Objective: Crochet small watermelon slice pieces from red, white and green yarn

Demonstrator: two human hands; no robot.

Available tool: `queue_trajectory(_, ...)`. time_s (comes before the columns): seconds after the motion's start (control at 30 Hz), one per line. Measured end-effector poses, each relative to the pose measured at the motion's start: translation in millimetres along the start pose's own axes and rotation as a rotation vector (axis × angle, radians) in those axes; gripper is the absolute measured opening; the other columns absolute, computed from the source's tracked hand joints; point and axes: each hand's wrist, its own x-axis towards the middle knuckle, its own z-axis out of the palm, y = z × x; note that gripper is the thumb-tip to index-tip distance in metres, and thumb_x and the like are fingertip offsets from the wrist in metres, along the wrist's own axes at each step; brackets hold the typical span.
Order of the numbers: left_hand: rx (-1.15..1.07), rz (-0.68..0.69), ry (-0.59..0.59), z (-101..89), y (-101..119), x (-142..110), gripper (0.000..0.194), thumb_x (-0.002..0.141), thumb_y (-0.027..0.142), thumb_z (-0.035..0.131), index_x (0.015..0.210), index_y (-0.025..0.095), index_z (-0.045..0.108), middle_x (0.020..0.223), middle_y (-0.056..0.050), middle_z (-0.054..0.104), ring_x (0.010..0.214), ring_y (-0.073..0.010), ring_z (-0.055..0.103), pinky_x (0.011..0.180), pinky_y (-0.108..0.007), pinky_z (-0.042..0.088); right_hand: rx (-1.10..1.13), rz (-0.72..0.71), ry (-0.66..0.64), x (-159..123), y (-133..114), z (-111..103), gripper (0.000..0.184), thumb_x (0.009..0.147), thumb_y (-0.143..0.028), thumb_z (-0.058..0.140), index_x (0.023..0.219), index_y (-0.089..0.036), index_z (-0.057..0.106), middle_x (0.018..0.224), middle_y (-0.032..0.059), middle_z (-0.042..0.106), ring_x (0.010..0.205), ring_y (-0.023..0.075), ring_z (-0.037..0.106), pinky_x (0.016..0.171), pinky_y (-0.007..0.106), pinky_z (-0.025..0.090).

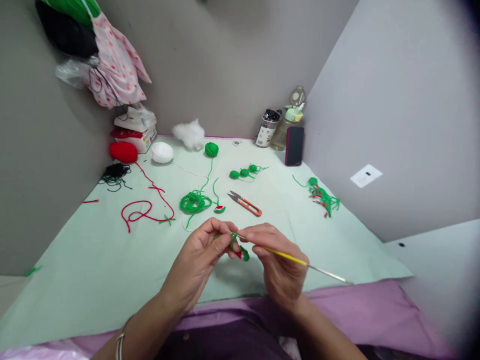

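Between thumb and fingers, my left hand [204, 252] pinches a small crochet piece [243, 253] in green, white and red, which hangs below the fingertips. My right hand [281, 260] grips a crochet hook [287, 256] with a yellow handle and metal ends. The hook's tip meets the green yarn at the left fingertips; the exact stitch is too small to make out. Just beyond my hands lies another small red, white and green crochet piece [219, 209] with a green tail. Orange-handled thread snips [245, 203] rest beside it, and a loose coil of green yarn [195, 201] lies to the left.
Red [123, 151], white [162, 152] and green yarn balls [211, 149] stand at the back, near white stuffing [189, 134]. Green crocheted balls [244, 172] lie right of centre. A phone [294, 146], pen cup [267, 129] and bottle [285, 131] line the back right. Yarn scraps [325, 197] lie at right.
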Motion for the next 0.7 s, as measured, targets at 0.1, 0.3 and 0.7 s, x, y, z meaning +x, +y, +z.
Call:
queue_trajectory(0.1, 0.000, -0.001, 0.001, -1.0, 0, 0, 0.017, 0.091, 0.027, 0.085, 0.085, 0.017, 0.072, 0.094, 0.000, 0.067, 0.072, -0.0097, 0.063, 0.073, -0.023, 0.052, 0.026, 0.046, 0.000, 5, -1, -3, 0.016, 0.104, -0.028, 0.069, 0.112, -0.029, 0.083, 0.094, 0.0059, 0.085, 0.085, 0.0222, 0.079, 0.075, 0.038, 0.066)
queue_trajectory(0.3, 0.011, -0.008, 0.009, -2.2, 1, -1, 0.020, 0.091, 0.027, 0.085, 0.083, 0.017, 0.069, 0.091, 0.001, 0.063, 0.069, -0.0084, 0.058, 0.070, -0.022, 0.050, 0.000, 0.058, -0.021, 8, 0, -11, 0.016, 0.105, -0.030, 0.067, 0.106, -0.027, 0.083, 0.091, 0.0052, 0.084, 0.083, 0.0218, 0.078, 0.076, 0.039, 0.065)
queue_trajectory(0.7, 0.041, -0.061, 0.064, -2.4, 6, 1, 0.029, 0.081, 0.029, 0.092, 0.076, 0.017, 0.067, 0.090, 0.002, 0.061, 0.065, -0.0078, 0.056, 0.065, -0.023, 0.048, 0.140, 0.260, 0.026, 12, -2, -18, 0.016, 0.102, -0.031, 0.070, 0.096, -0.022, 0.082, 0.083, 0.0043, 0.079, 0.070, 0.0184, 0.073, 0.070, 0.035, 0.062)
